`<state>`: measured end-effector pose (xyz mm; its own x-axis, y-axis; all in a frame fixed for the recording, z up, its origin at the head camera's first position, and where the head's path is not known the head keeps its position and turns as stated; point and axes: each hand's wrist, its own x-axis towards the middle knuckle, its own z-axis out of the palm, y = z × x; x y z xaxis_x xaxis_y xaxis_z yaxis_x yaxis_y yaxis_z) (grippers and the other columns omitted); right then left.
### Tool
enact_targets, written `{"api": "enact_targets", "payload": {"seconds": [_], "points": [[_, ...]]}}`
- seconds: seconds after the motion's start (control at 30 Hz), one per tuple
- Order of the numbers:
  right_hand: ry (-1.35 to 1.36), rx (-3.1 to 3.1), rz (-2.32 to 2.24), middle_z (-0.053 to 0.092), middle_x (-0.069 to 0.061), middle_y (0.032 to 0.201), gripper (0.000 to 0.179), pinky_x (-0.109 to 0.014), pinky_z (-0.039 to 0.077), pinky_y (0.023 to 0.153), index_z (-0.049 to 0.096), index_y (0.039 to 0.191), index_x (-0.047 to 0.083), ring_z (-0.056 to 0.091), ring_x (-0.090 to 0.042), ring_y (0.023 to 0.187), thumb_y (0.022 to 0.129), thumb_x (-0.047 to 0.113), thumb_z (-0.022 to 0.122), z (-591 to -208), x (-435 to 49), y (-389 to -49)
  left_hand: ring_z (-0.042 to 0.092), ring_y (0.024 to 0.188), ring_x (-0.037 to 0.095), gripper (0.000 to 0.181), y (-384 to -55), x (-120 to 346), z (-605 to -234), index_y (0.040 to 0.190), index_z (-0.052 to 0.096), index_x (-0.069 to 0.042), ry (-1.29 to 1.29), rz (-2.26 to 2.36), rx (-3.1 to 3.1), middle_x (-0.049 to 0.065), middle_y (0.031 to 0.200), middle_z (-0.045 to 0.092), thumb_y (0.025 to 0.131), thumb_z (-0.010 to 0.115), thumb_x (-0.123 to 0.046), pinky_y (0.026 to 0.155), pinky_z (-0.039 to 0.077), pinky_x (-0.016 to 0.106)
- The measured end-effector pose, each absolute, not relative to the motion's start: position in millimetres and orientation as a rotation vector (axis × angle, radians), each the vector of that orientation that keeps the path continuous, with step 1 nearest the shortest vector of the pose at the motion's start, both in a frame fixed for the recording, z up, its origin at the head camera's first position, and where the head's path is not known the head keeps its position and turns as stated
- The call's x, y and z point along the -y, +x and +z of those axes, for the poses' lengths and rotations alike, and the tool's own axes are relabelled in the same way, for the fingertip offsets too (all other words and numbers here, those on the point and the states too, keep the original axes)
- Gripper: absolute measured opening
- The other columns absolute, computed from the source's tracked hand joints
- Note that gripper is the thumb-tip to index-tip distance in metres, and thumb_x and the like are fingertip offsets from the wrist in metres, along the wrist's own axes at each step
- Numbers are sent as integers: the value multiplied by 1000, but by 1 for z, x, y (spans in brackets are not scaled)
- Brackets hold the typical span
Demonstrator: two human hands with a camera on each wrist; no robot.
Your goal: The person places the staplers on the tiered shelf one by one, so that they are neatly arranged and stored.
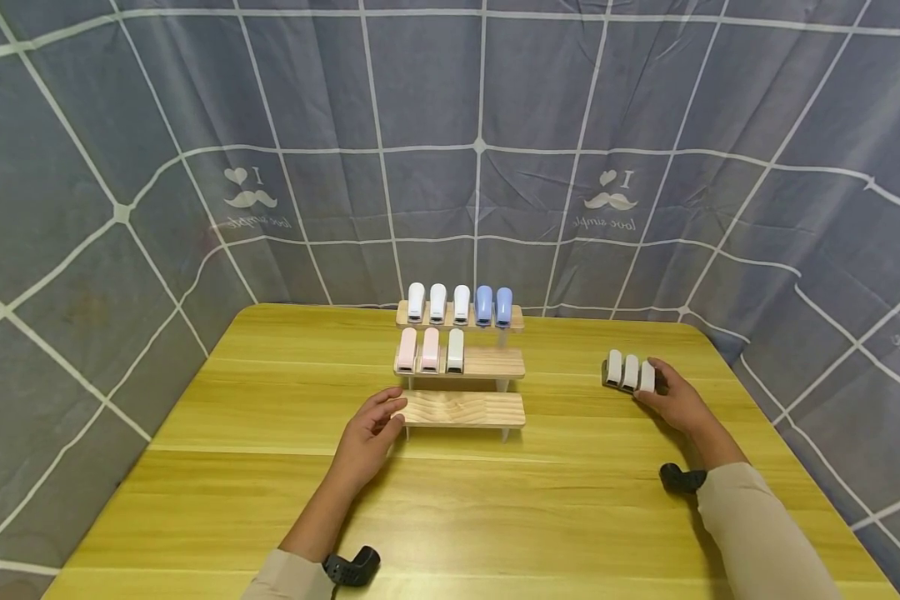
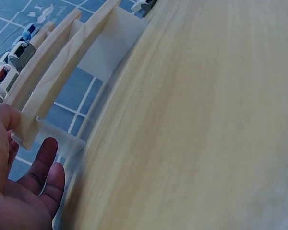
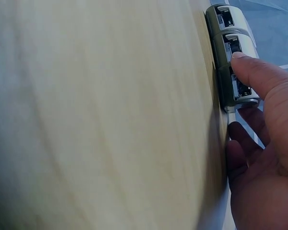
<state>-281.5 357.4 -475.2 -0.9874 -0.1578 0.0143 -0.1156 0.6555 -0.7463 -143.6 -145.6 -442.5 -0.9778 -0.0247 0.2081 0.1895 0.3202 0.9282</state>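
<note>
My right hand (image 1: 678,404) is at the right end of a row of three small white staplers (image 1: 614,367) with dark bases. Its thumb and fingertips pinch the end stapler (image 3: 240,86); in the right wrist view the thumb also overlaps the middle one (image 3: 233,45). At the left end of the lowest board (image 1: 465,410) of a three-tier wooden stand, my left hand (image 1: 367,437) touches the wood with loosely bent fingers. On the middle board (image 1: 495,363) stand two pink staplers (image 1: 430,350) and a pale one (image 1: 455,351). White staplers (image 1: 438,304) and two blue ones (image 1: 483,306) fill the top board.
A wood-grain table (image 1: 270,400) carries everything. Behind and on both sides hangs a grey-blue curtain (image 1: 435,200) with white grid lines. Clear supports (image 2: 105,48) hold up the boards. Each wrist wears a black band (image 1: 352,567).
</note>
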Motion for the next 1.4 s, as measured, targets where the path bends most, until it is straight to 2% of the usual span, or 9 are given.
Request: {"api": "enact_targets", "payload": {"seconds": [0.43, 0.57, 0.8, 0.97, 1.23, 1.4], "points": [[-142, -2853, -1216, 33, -38, 147, 85, -64, 26, 107, 15, 156, -5, 31, -55, 135, 97, 28, 67, -479, -358, -279, 54, 121, 31, 28, -142, 145, -440, 124, 65, 7, -148, -1720, 2410, 15, 142, 52, 98, 58, -1, 92, 45, 39], [-121, -2885, -1207, 35, -38, 146, 84, -64, 25, 107, 16, 154, -7, 31, -55, 135, 96, 27, 67, -480, -357, -276, 54, 122, 31, 28, -143, 145, -443, 123, 65, 7, -150, -1713, 2407, 15, 142, 53, 98, 58, 0, 92, 46, 39], [-53, -2918, -1175, 33, -38, 148, 87, -65, 25, 107, 16, 156, -4, 30, -55, 135, 97, 36, 66, -481, -355, -268, 53, 124, 26, 27, -160, 152, -475, 124, 67, 1, -148, -1735, 2375, 6, 143, 53, 98, 61, -3, 94, 45, 39], [-30, -2916, -1213, 32, -36, 149, 88, -64, 27, 106, 15, 157, -1, 31, -54, 135, 97, 39, 65, -481, -353, -262, 54, 123, 23, 27, -163, 153, -479, 124, 68, -2, -161, -1743, 2366, 3, 142, 54, 98, 62, -6, 93, 46, 38], [-78, -2930, -1321, 38, -35, 144, 84, -63, 34, 102, 15, 158, 1, 41, -54, 129, 98, 35, 64, -476, -346, -250, 54, 122, 32, 27, -149, 146, -451, 123, 65, 7, -155, -1716, 2398, 16, 142, 52, 98, 58, 1, 91, 46, 36], [-103, -2934, -1375, 40, -35, 142, 82, -62, 37, 101, 17, 158, 1, 42, -53, 129, 98, 30, 65, -470, -340, -245, 53, 123, 32, 28, -142, 146, -439, 124, 65, 8, -154, -1715, 2419, 16, 143, 52, 98, 58, -1, 92, 46, 37]]}}
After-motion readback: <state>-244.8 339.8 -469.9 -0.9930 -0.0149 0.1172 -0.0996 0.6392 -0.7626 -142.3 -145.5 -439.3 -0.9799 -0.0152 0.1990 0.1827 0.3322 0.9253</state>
